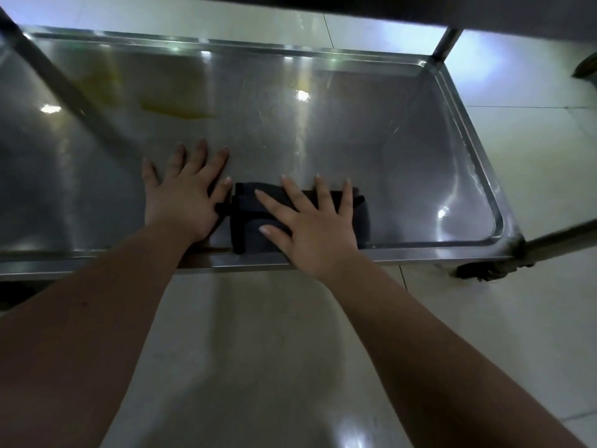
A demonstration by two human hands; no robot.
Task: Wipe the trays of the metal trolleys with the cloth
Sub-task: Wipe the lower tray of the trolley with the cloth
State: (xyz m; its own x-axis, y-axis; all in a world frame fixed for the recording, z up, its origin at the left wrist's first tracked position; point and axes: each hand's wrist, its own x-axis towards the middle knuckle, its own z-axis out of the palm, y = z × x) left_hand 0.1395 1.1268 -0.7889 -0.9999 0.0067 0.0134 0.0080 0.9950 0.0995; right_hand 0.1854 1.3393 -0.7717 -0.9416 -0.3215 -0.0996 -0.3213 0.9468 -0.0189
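A low stainless steel trolley tray (pixel 420 150) fills the upper half of the view. A dark folded cloth (pixel 248 218) lies on it near the front edge. My right hand (pixel 310 227) lies flat on the cloth, fingers spread and straight. Just left of the cloth, my left hand (pixel 184 192) rests flat on the bare metal with fingers spread, its thumb touching the cloth's left edge. A yellowish reflection or smear (pixel 174 109) shows on the tray's far left part.
A trolley upright (pixel 64 88) crosses the tray diagonally at the left, and another post (pixel 447 43) stands at the far right corner. A dark caster wheel (pixel 484 271) sits under the near right corner. Pale glossy floor tiles (pixel 274 350) surround the trolley.
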